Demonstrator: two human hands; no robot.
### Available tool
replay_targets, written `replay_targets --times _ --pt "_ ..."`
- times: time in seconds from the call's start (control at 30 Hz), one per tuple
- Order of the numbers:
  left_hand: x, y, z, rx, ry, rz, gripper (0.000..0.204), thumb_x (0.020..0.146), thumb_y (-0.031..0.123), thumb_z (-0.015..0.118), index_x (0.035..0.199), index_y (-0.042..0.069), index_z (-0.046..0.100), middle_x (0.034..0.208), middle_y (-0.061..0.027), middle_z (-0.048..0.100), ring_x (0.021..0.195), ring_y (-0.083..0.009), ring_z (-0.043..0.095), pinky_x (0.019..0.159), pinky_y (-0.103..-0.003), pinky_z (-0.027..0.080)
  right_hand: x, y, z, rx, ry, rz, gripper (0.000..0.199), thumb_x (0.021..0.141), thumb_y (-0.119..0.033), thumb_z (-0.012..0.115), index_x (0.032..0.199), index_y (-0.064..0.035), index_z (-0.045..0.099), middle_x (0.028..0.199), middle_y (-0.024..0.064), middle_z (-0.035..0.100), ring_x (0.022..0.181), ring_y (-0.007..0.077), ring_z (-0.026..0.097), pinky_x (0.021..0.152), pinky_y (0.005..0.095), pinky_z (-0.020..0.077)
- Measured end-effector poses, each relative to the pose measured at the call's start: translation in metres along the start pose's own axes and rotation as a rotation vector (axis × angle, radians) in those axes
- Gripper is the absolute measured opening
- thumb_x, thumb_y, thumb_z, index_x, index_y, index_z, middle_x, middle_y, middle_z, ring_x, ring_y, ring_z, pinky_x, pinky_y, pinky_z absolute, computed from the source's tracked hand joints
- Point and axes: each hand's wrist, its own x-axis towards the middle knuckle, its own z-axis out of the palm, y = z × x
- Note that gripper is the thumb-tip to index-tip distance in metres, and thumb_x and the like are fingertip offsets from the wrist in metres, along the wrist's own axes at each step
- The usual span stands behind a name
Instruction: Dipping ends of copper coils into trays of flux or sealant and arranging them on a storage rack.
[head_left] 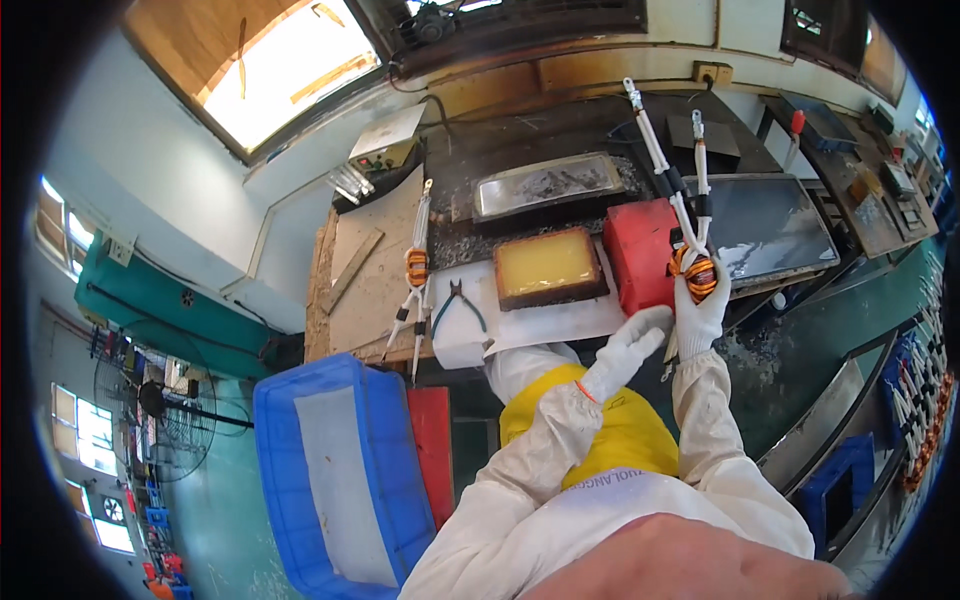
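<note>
Yellow apron (610, 440) nearest lens | right hand (700, 310) clamped on orange coil (697, 272), white leads (665, 165) running up-left | left hand (630, 345) empty, fingers loose, just below-left of coil.

The red box (640, 255) is taken as the marker. Just left of it, the way is blocked by a tray of yellow liquid (548, 265). Further left, bare white sheet (585, 320) is seen in front of the tray, with pliers (458, 305) lying on it. Right of the red box, room is filled by a coil (697, 272) with long white leads. Behind it, a metal tray (545, 185) stands in the way.
</note>
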Motion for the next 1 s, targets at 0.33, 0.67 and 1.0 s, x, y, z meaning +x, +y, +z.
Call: replay_targets --times 0.33,0.67,1.0 --pt "-0.049 -0.074 -0.047 -0.435 -0.045 -0.374 0.047 0.102 0.022 0.057 0.142 0.003 0.046 0.134 -0.0148 0.058 0.124 -0.0266 0.057 0.109 -0.039 0.044 0.037 0.023 -0.029 0.157 -0.008 -0.038 0.054 0.083 0.006 0.071 0.132 -0.001 0.049 0.121 0.0109 0.055 0.103 0.017 0.058 0.089 0.0285 0.0506" --pt "-0.047 -0.068 -0.052 -0.607 -0.005 -0.362 0.041 0.102 0.023 0.057 0.138 0.005 0.05 0.131 -0.0172 0.061 0.122 -0.0308 0.059 0.11 -0.044 0.045 0.084 0.016 -0.158 -0.465 -0.07 0.209 0.057 0.075 -0.005 0.07 0.13 -0.0039 0.053 0.113 0.0128 0.064 0.099 0.0227 0.065 0.089 0.0329 0.052" --pt "-0.049 -0.057 -0.047 -0.59 0.06 -0.382 0.041 0.103 0.021 0.052 0.139 0.002 0.047 0.136 -0.0201 0.056 0.125 -0.0325 0.057 0.113 -0.044 0.043 0.096 -0.005 -0.235 -0.914 -0.224 0.283 0.057 0.074 -0.011 0.067 0.129 -0.006 0.056 0.117 0.0217 0.066 0.113 0.037 0.063 0.097 0.0389 0.0492"
